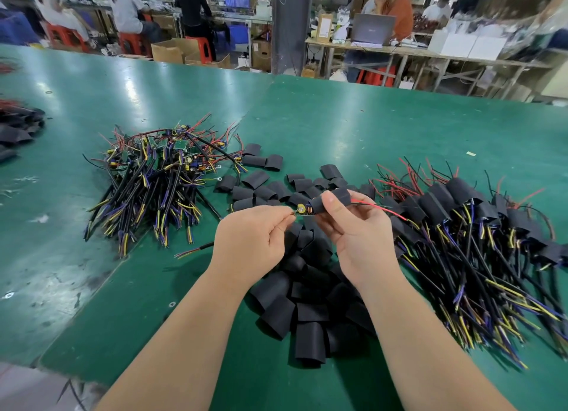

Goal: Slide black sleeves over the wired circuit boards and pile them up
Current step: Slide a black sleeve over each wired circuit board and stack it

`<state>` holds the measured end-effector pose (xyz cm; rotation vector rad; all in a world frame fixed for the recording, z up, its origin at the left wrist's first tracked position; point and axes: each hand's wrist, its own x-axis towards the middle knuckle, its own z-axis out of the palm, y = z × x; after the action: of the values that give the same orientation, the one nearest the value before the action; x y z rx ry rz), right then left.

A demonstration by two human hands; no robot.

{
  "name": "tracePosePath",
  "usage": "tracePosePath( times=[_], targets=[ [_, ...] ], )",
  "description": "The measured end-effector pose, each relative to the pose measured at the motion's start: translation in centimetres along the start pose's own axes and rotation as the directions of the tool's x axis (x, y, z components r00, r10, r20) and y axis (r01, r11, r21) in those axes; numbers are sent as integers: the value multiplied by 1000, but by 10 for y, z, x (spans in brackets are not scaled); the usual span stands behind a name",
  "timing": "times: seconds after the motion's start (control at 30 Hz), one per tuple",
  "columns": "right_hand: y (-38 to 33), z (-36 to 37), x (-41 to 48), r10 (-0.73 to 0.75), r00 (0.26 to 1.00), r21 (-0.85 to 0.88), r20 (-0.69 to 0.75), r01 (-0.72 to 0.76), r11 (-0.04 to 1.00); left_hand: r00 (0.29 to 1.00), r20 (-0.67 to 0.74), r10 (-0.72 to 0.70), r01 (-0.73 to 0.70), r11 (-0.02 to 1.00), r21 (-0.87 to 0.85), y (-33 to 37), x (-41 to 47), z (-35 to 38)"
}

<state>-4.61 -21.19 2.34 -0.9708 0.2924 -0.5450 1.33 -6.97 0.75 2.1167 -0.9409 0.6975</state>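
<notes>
Holding sleeve (345,195) in right fingers (329,207), board (305,212) protruding leftward

Left hand (250,241) pinches board (304,211); right hand (358,231) grips sleeve (333,201).

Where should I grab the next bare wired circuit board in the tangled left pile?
Probably by a thick black cable, just above its yellow and blue ends, coming from the near side. In that pile of bare wired boards the cables fan toward you with free ends; the green boards lie tangled among red wires farther back.
</notes>
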Motion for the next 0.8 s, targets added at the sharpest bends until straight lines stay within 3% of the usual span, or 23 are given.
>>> tracePosePath(
  times=[0.13, 0.33, 0.5, 0.67, 0.8],
  targets=[
    [-5, 0, -2, -22, 1000, -20, 5, 22, 1000, 999, -43, 31, -32, 999, -22, 2, 0, 2],
    [3, 7, -8, 38, 986, 45, 161, -46, 998, 999, 17, 43, -43, 999, 15, 6, 1, -1],
    [9, 6, -7, 48, 993, 26, 105, -51, 998, 988, 149, -38, 31, 998, 47, 6, 1, 1],
    [4, 1, -5, 104, 994, 78, 45, -108, 991, 993, 118, -2, 3, 1000, -6, 11, 1, 0],
    [5, 1, -6, 83, 995, -4, 47, -83, 997, 985, 171, -8, -6, 997, 81, 8, 1, 2]
  ],
)
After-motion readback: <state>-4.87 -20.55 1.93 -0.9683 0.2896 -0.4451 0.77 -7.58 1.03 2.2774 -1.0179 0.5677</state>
